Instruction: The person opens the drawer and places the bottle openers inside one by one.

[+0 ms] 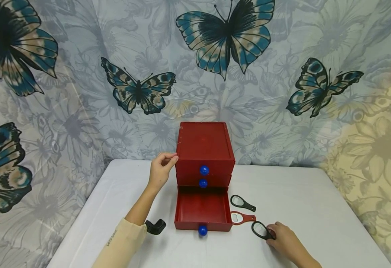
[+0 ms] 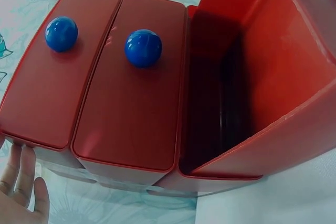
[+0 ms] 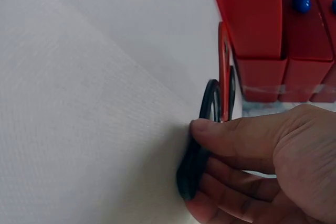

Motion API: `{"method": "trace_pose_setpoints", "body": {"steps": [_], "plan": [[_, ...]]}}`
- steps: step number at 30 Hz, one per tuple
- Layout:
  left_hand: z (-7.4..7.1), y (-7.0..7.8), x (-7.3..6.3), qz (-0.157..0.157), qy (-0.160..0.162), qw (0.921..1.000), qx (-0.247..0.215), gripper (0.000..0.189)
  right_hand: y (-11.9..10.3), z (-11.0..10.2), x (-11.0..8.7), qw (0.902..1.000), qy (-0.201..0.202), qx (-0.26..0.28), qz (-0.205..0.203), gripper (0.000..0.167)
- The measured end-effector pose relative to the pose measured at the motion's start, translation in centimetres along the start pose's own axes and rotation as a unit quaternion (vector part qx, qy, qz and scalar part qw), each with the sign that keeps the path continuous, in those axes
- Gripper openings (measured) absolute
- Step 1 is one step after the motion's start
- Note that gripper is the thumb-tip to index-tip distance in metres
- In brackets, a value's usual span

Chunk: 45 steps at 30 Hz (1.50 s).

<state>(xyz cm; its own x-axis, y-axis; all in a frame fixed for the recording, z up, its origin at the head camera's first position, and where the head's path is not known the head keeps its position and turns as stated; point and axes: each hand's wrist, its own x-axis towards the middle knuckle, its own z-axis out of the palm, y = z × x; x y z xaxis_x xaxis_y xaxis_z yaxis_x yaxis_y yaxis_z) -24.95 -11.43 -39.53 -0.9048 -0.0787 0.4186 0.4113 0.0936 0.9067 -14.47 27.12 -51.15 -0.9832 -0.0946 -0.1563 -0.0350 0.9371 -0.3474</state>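
Observation:
A red drawer cabinet (image 1: pixel 204 143) with blue round knobs stands at the table's middle. Its bottom drawer (image 1: pixel 202 210) is pulled out, with the inner floor showing; the two upper drawers are closed. My left hand (image 1: pixel 161 171) touches the cabinet's upper left side, its fingers fairly straight in the left wrist view. At the front right, my right hand (image 1: pixel 285 240) pinches the handle of a black bottle opener (image 1: pixel 259 230) between thumb and fingers, low over the table. Beside the open drawer lie a red bottle opener (image 1: pixel 243 218) and another black bottle opener (image 1: pixel 243 203).
A white cloth covers the table (image 1: pixel 282 190). Behind it hangs a butterfly-patterned cloth backdrop (image 1: pixel 195 96). A black curved object (image 1: pixel 156 226) shows beside the left forearm, left of the open drawer.

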Motion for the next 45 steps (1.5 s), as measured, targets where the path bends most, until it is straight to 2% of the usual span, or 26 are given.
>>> {"method": "trace_pose_setpoints", "body": {"steps": [6, 17, 23, 26, 29, 31, 37, 45], "plan": [[0.0, 0.3, 0.0, -0.001, -0.002, 1.0, 0.006, 0.019, 0.2, 0.0, 0.1, 1.0, -0.004, 0.006, -0.001, 0.035], [-0.1, 0.2, 0.1, -0.004, -0.001, 1.0, 0.004, 0.019, 0.8, 0.0, -0.4, 0.9961, 0.032, 0.082, 0.003, 0.037], [0.0, 0.3, 0.2, 0.001, 0.001, 1.0, 0.004, 0.019, 0.3, -1.4, -0.5, 0.9882, 0.099, 0.101, -0.059, 0.035], [0.0, 0.4, 0.2, 0.003, 0.001, 1.0, 0.003, 0.019, -0.6, -2.3, -0.2, 0.9806, 0.134, 0.111, -0.091, 0.032], [0.0, 0.3, 0.2, 0.001, 0.003, 1.0, 0.002, 0.018, -2.0, -3.1, 0.6, 0.9749, 0.148, 0.121, -0.114, 0.032], [0.1, -0.2, 0.3, -0.001, 0.004, 1.0, -0.001, 0.018, -3.3, -3.5, 1.3, 0.9745, 0.138, 0.126, -0.125, 0.033], [0.1, -2.7, 0.8, -0.002, 0.007, 0.9999, -0.007, 0.018, -7.4, -4.1, 3.4, 0.9748, 0.078, 0.143, -0.153, 0.033], [0.0, -3.3, 0.7, 0.01, 0.01, 0.9999, -0.005, 0.019, -13.0, -3.0, 6.3, 0.964, 0.003, 0.101, -0.246, 0.033]]}}
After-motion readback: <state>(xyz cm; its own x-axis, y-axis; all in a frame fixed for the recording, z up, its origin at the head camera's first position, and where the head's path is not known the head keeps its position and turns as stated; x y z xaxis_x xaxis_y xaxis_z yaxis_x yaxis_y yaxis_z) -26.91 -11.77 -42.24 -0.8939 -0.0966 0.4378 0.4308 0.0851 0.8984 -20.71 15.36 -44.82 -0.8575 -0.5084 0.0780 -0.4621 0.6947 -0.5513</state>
